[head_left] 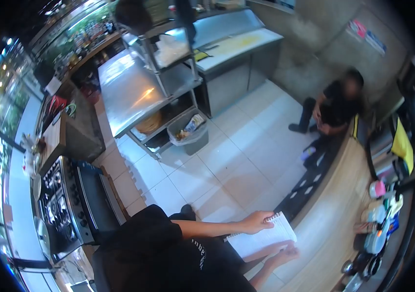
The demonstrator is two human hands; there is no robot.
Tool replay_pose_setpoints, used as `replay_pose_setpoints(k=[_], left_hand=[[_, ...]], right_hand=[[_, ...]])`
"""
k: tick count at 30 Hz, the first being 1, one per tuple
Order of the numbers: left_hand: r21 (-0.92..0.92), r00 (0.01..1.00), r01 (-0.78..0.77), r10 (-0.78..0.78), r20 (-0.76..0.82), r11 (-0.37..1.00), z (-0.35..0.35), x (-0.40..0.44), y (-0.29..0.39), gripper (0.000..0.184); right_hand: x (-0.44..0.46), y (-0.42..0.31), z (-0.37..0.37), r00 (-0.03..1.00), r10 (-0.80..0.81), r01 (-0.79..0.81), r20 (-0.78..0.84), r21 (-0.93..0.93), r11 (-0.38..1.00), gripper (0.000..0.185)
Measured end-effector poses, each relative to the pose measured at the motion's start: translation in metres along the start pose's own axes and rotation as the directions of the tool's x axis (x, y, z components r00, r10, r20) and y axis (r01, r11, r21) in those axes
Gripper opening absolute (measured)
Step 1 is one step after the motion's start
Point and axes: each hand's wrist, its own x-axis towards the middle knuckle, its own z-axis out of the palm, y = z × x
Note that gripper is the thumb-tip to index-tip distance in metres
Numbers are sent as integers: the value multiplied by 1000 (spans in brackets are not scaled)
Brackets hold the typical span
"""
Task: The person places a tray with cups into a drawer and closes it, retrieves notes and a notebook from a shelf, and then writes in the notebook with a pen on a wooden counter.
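Note:
A white spiral notebook [261, 239] is held out in front of my dark shirt, its wire coil along the upper edge and a page facing me. My left hand [257, 222] grips it at the coil edge, with the thumb lying over the top. At the lower right corner of the page is my right hand [284, 254], its fingers curled closed against the notebook's edge. Any writing on the page is too faint to read.
A long wooden counter [334, 209] with jars and containers runs along my right. At left stands a gas stove [59, 209]. Ahead are a steel table [124, 92], a lined trash bin [193, 141] and a white-topped counter [239, 46]. Another person [336, 104] sits low near the wall.

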Motion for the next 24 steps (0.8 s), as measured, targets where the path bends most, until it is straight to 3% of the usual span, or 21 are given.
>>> replay_pose_setpoints(k=[1,2,3,4,6,7,8,10,11,12,14,16,20,22,23,24], left_hand=[[-5,999,-23,23,-27,1000,-16,-8,1,26],[-33,991,-48,43,-124,998,-33,-13,-4,27],[-62,973,-76,61,-221,995,-47,-18,-5,29],[-71,966,-102,82,-246,992,-63,-27,3,29],[-496,944,-11,-155,-292,868,-98,-57,16,33],[-573,935,40,-233,-268,818,-117,-74,23,37],[-585,929,6,-222,-297,811,-132,-88,23,37],[-500,913,44,-238,-332,865,-160,-121,18,37],[-511,895,12,-237,-378,860,-173,-135,4,37],[-397,849,-37,-181,-497,917,-180,-146,-19,38],[-281,778,-76,-119,-617,957,-206,-177,-33,40],[-700,773,-27,-429,-468,714,-236,-225,-39,47],[-787,728,-182,-458,-511,589,-279,-288,-81,52],[-813,706,-230,-483,-518,535,-301,-316,-78,51],[-849,682,-289,-527,-507,443,-311,-333,-71,49],[-876,664,-340,-571,-482,344,-316,-347,-69,47]], right_hand=[[-11,-10,3,988,141,-150,68,141,979,28],[-18,-16,4,990,109,-121,88,147,982,28],[-23,-20,5,913,195,-305,359,282,910,28],[-30,-27,11,756,222,-505,615,333,796,31],[-55,-38,24,723,155,-411,673,240,879,30],[-69,-45,32,687,111,-319,718,161,934,31],[-83,-54,45,636,69,-213,768,89,973,35],[-128,-83,77,568,62,-212,821,74,975,41],[-156,-94,98,588,65,-176,806,49,983,39],[-179,-101,113,612,67,-141,788,25,990,37],[-202,-69,144,571,-1,-68,821,48,997,40],[-234,-57,163,440,-64,-76,896,108,991,40],[-295,-57,209,331,-4,13,944,-1,1000,51],[-322,-54,230,297,-24,242,954,-51,969,49],[-330,-51,240,210,1,198,978,-44,979,47],[-342,-53,247,202,24,197,979,-65,978,47]])
